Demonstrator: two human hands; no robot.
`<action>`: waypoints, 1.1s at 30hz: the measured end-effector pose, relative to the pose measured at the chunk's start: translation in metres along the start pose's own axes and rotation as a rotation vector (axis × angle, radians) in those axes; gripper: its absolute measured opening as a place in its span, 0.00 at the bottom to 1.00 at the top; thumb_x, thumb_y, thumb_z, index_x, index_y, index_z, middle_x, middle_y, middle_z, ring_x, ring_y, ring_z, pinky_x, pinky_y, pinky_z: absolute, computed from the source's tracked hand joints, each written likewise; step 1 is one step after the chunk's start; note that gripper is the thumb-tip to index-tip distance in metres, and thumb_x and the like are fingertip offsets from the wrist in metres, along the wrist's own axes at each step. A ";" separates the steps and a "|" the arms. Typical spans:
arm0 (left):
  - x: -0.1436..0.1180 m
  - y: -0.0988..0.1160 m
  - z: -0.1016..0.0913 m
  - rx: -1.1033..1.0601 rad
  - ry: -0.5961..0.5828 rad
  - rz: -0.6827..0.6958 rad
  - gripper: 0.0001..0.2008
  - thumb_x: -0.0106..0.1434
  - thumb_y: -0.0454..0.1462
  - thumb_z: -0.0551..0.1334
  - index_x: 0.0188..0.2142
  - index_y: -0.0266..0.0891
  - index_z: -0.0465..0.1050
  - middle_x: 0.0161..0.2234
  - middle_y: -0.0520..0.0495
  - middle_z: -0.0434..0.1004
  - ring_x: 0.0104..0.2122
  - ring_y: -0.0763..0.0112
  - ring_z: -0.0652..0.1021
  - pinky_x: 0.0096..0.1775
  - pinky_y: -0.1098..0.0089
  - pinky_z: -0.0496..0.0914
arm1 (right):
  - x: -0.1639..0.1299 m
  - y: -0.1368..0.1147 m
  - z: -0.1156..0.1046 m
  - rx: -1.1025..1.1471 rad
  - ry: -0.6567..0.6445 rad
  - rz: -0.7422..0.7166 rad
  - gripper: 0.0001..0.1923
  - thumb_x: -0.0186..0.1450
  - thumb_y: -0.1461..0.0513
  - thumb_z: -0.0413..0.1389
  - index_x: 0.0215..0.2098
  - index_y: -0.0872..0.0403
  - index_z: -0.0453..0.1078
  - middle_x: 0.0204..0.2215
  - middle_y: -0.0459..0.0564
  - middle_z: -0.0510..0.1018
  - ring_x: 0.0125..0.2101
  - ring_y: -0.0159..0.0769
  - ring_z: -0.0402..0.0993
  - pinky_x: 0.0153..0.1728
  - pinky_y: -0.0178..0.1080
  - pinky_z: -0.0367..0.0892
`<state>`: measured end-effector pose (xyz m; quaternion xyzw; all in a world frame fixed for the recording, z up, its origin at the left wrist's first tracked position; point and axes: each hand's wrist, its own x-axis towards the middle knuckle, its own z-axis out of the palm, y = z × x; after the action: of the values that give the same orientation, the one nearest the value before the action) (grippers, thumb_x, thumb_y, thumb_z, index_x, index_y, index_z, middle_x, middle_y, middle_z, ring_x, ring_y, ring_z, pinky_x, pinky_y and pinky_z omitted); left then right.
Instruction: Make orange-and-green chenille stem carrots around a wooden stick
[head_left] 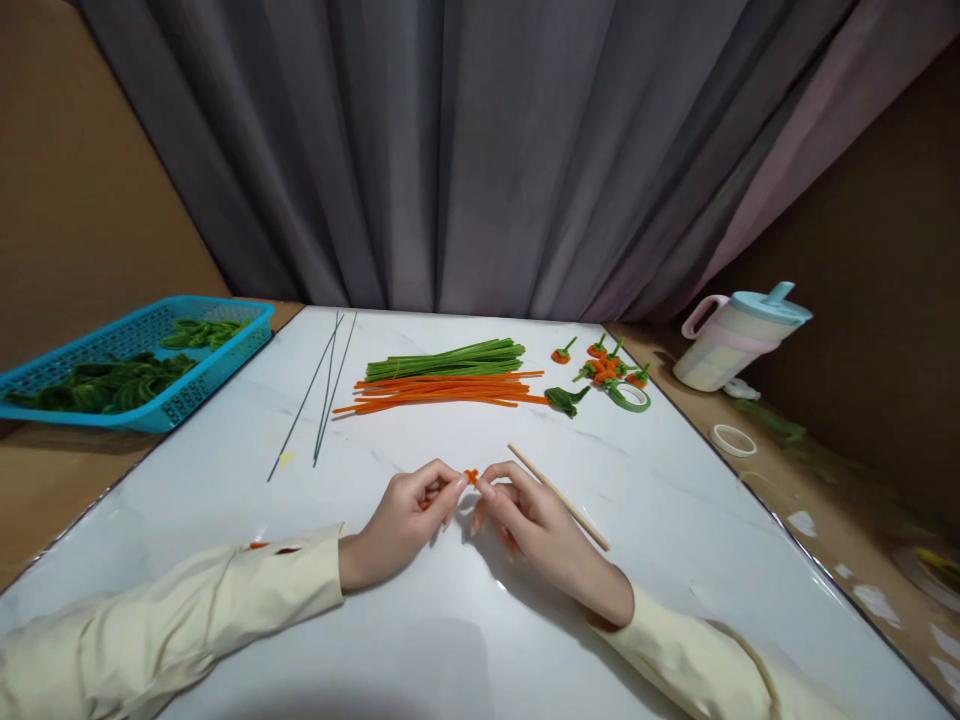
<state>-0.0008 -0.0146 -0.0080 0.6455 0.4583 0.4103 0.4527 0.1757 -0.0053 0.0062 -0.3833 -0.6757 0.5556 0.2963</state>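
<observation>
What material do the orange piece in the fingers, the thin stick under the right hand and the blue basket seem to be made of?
Orange piece, pinched between left hand and right hand: probably fuzzy chenille stem, like the matte orange stems behind.
Thin stick: looks like pale bare wood or bamboo, straight, dull.
Blue basket: apparently moulded plastic, with a lattice wall and slight sheen.

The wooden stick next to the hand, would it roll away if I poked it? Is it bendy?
The wooden stick looks thin, straight and round, so a poke from the side would probably roll it across the smooth white table. It likely stays stiff when lifted, unlike the fuzzy orange pipe cleaners. Being so slim, it is probably very light, and might snap if bent hard.
</observation>
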 end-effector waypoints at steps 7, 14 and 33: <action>-0.001 0.001 0.000 -0.001 -0.005 0.014 0.13 0.65 0.44 0.53 0.29 0.37 0.64 0.17 0.58 0.60 0.17 0.80 0.62 0.21 0.76 0.58 | 0.001 -0.002 -0.003 -0.084 0.041 -0.005 0.15 0.68 0.52 0.47 0.40 0.56 0.65 0.22 0.44 0.72 0.18 0.27 0.60 0.21 0.32 0.57; -0.001 -0.001 0.000 0.032 -0.019 0.050 0.13 0.65 0.42 0.53 0.30 0.37 0.65 0.17 0.57 0.61 0.17 0.79 0.62 0.21 0.77 0.58 | 0.000 -0.005 -0.004 -0.112 -0.024 -0.052 0.20 0.69 0.51 0.44 0.34 0.54 0.73 0.19 0.44 0.70 0.16 0.25 0.57 0.19 0.31 0.54; -0.002 -0.001 -0.001 0.086 -0.025 0.120 0.12 0.66 0.42 0.51 0.31 0.37 0.64 0.18 0.57 0.62 0.16 0.80 0.63 0.21 0.77 0.59 | 0.000 -0.006 -0.003 -0.075 -0.022 -0.026 0.23 0.69 0.51 0.45 0.31 0.55 0.75 0.16 0.43 0.69 0.14 0.25 0.55 0.24 0.33 0.60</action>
<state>-0.0023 -0.0166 -0.0092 0.6958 0.4302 0.4086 0.4048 0.1767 -0.0041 0.0123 -0.3791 -0.7042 0.5301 0.2818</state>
